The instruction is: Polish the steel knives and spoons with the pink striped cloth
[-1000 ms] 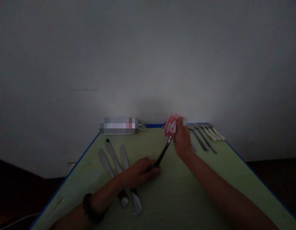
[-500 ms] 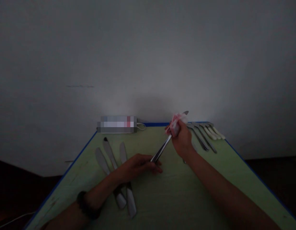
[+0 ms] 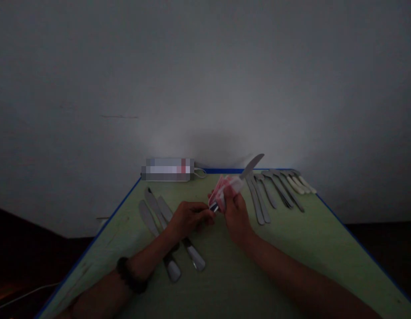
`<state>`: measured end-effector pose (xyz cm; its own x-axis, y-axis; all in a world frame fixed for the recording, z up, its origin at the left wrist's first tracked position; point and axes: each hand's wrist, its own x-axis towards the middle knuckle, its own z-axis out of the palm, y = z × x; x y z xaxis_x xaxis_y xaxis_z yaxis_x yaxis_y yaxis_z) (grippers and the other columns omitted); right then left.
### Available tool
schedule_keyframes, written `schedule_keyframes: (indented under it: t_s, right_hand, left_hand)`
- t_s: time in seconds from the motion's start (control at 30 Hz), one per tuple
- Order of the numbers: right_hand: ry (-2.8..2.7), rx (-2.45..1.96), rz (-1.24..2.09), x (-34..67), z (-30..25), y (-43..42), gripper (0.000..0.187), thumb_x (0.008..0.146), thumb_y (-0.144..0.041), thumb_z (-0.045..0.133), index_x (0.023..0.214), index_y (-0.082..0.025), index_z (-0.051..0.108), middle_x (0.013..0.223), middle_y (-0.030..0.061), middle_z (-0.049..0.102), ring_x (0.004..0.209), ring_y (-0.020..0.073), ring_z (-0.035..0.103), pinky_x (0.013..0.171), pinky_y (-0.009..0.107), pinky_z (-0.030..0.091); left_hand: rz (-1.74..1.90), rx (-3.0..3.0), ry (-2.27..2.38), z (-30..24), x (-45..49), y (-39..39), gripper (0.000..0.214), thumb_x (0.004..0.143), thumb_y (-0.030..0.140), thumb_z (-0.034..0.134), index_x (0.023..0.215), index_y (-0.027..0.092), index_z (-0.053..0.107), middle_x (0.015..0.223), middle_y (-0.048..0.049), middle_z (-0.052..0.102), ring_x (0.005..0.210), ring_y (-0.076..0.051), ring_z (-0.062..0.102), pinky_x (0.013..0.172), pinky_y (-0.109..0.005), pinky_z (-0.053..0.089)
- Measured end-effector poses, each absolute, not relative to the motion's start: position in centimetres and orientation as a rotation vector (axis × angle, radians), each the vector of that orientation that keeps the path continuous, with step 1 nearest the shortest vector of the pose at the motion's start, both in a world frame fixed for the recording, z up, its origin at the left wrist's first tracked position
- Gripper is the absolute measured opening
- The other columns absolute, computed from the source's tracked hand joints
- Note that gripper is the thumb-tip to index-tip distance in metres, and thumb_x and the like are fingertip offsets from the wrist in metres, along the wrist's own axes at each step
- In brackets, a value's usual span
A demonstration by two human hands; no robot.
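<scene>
Above the middle of the table, a table knife (image 3: 252,166) slants with its blade up to the right. My left hand (image 3: 193,216) pinches the end of its handle. A pink and white cloth (image 3: 225,189) is wrapped round the knife near the handle, and my right hand (image 3: 236,212) is closed on the cloth with the knife inside it. The handle's middle is hidden by the cloth. Under and beside my left forearm lie three more table knives (image 3: 195,257) with dark and shiny handles, partly covered by the arm.
Spoons and forks (image 3: 281,190) lie in a row at the back right, some with cream handles (image 3: 296,184). A pixelated box-like object (image 3: 168,170) with a looped cord stands at the back left. The green table (image 3: 258,270) has a blue edge and meets a grey wall (image 3: 205,79).
My right hand and the cloth have slid down the knife toward its handle, baring more of the blade. The left hand's fingers have closed more on the handle end. The view has shifted slightly.
</scene>
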<state>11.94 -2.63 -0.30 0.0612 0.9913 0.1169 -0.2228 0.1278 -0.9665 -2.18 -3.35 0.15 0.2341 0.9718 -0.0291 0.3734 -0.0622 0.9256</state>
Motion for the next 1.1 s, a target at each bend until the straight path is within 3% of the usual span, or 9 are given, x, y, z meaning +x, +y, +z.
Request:
schedule_keyframes:
  t_s: [0.3,0.5,0.7,0.97,1.1]
  right_hand:
    - [-1.129,-1.084,1.124,11.5,-1.1,-3.5,0.042,0.079,-0.055,0.051,0.091,-0.016,0.058,0.075,0.0024,0.058,0.064,0.0128,0.049,0.058,0.025,0.041]
    - [-1.06,-1.08,1.17,11.8,-0.4,-3.3,0.041,0.077,-0.055,0.052,0.079,-0.015,0.054,0.065,-0.0015,0.05,0.055,0.0096,0.041,0.049,0.022,0.035]
    - [-1.076,-1.059,1.131,11.8,0.1,-3.6,0.036,0.076,-0.049,0.057,0.086,-0.014,0.057,0.071,0.0008,0.056,0.06,0.0108,0.047,0.053,0.022,0.039]
    - [-1.019,-1.084,1.172,11.5,-0.3,-4.1,0.036,0.079,-0.051,0.052,0.069,-0.016,0.052,0.058,-0.0035,0.044,0.051,0.0083,0.037,0.045,0.022,0.029]
    - [-1.003,-1.179,1.12,12.1,-0.3,-3.1,0.042,0.079,-0.056,0.047,0.063,-0.017,0.05,0.055,-0.0039,0.041,0.05,0.0086,0.034,0.044,0.023,0.026]
  left_hand:
    - [0.803,1.665,1.391,0.3,-2.1,-3.6,0.034,0.075,0.039,0.056,0.052,0.015,0.064,0.046,0.0026,0.06,0.043,-0.009,0.05,0.044,-0.018,0.036]
    - [0.832,1.595,1.219,0.3,-1.8,-3.5,0.035,0.078,0.043,0.055,0.065,0.014,0.068,0.059,-0.0001,0.067,0.052,-0.011,0.057,0.051,-0.018,0.043]
    - [0.8,1.605,1.113,0.2,-1.8,-3.6,0.04,0.081,0.048,0.05,0.072,0.013,0.067,0.066,-0.0018,0.067,0.053,-0.012,0.056,0.05,-0.019,0.043]
    - [0.722,1.626,1.197,0.3,-1.7,-3.7,0.039,0.082,0.048,0.048,0.075,0.014,0.065,0.063,-0.0001,0.066,0.051,-0.01,0.05,0.048,-0.019,0.036]
    - [0.632,1.65,1.196,-0.1,-1.9,-3.6,0.038,0.086,0.047,0.045,0.085,0.014,0.064,0.053,0.0023,0.062,0.045,-0.009,0.045,0.045,-0.019,0.032]
